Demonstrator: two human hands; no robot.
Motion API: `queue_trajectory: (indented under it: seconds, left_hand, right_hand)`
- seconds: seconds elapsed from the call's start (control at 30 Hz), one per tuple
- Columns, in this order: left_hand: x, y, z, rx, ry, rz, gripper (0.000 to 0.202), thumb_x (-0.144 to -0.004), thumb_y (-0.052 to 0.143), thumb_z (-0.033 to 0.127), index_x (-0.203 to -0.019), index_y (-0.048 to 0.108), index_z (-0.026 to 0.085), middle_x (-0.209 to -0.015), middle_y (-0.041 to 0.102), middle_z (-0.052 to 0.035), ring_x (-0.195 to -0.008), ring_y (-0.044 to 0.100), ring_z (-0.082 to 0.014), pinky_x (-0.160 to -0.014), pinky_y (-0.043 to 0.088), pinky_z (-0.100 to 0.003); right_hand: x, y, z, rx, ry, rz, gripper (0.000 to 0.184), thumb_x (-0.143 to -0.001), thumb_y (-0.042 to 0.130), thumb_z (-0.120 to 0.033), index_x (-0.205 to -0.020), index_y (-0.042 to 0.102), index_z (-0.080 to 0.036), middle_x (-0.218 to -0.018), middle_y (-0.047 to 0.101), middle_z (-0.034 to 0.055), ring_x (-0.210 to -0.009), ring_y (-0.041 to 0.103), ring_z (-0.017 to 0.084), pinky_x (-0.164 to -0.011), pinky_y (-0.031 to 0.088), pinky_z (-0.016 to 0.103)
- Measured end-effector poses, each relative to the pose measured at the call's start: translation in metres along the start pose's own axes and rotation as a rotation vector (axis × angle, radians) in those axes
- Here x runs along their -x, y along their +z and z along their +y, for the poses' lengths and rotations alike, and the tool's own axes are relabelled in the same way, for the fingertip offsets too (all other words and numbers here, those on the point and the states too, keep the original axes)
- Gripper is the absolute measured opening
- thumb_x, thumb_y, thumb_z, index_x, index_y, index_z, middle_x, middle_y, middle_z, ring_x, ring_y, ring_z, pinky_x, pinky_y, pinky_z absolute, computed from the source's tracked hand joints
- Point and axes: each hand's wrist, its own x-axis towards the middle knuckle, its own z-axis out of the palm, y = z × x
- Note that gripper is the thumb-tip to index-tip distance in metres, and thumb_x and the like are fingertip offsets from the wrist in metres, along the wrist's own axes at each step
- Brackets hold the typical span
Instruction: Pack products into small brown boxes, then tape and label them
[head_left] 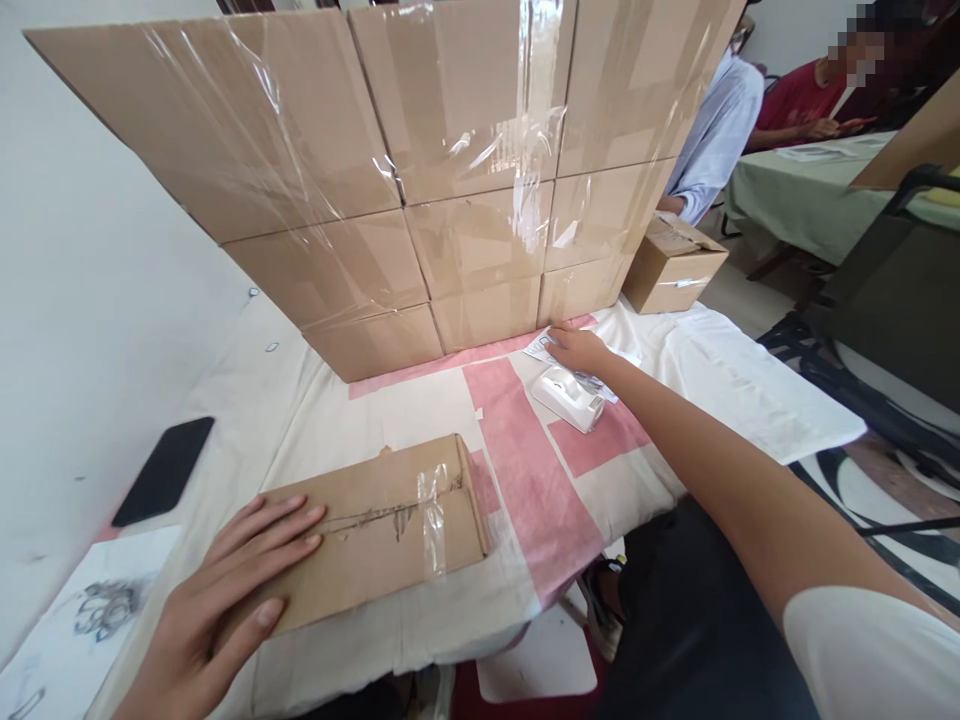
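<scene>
My left hand [244, 580] lies on the left end of a closed cardboard box [375, 530]. Its fingers are stretched over the top, the thumb apart. The box has a torn seam and clear tape near its right end. My right hand [576, 350] reaches out to printed papers [538, 347] at the foot of a tall cardboard wall [487, 240]. Its fingers are closed on a paper's edge, partly hidden from me. Just in front of that hand sits a white tape dispenser [568, 397].
A black phone [166, 470] lies at the left, above a white sheet [142, 555] with a small metallic-looking heap. Another cardboard box [675, 262] stands at the far right corner. Beyond the wall sits a person in a light blue sleeve [720, 120]; another person sits at a green-covered table [795, 190].
</scene>
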Motion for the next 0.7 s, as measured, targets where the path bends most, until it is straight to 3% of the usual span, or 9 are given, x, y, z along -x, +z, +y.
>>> queue_trajectory:
  seconds: [0.17, 0.37, 0.57, 0.7]
  left_hand:
    - [0.002, -0.002, -0.007, -0.031, 0.078, -0.044, 0.054, -0.087, 0.058, 0.027, -0.138, 0.062, 0.044, -0.145, 0.063, 0.0043, -0.141, 0.053, -0.0321, -0.127, 0.032, -0.059]
    - [-0.001, 0.0, 0.006, -0.018, 0.011, 0.005, 0.049, -0.091, 0.053, 0.029, -0.135, 0.062, 0.049, -0.144, 0.063, 0.0082, -0.142, 0.051, -0.0295, -0.127, 0.031, -0.058]
    - [0.001, -0.003, 0.002, -0.122, 0.159, -0.067, 0.053, -0.092, 0.054, 0.027, -0.143, 0.057, 0.04, -0.151, 0.058, 0.0057, -0.146, 0.047, -0.0244, -0.13, 0.03, -0.047]
    - [0.004, 0.001, 0.009, -0.082, 0.057, -0.012, 0.043, -0.096, 0.05, 0.031, -0.137, 0.06, 0.039, -0.149, 0.059, 0.0049, -0.147, 0.045, -0.0256, -0.129, 0.026, -0.051]
  right_hand:
    - [0.001, 0.003, -0.003, -0.005, -0.007, 0.015, 0.048, -0.103, 0.038, -0.043, -0.14, 0.057, -0.018, -0.16, 0.045, 0.0142, -0.148, 0.038, 0.035, -0.117, 0.031, 0.061]
    - [0.003, -0.001, -0.002, -0.017, 0.018, 0.027, 0.049, -0.104, 0.034, -0.045, -0.136, 0.06, -0.019, -0.157, 0.048, 0.0168, -0.141, 0.047, 0.034, -0.116, 0.029, 0.066]
    - [0.006, -0.011, 0.006, -0.014, 0.027, 0.042, 0.046, -0.106, 0.031, -0.04, -0.127, 0.067, -0.02, -0.151, 0.057, 0.0103, -0.149, 0.038, 0.028, -0.123, 0.021, 0.058]
    - [0.004, -0.007, 0.008, -0.016, 0.077, 0.021, 0.049, -0.106, 0.03, -0.043, -0.134, 0.063, -0.022, -0.155, 0.053, 0.0084, -0.147, 0.041, 0.028, -0.121, 0.027, 0.06]
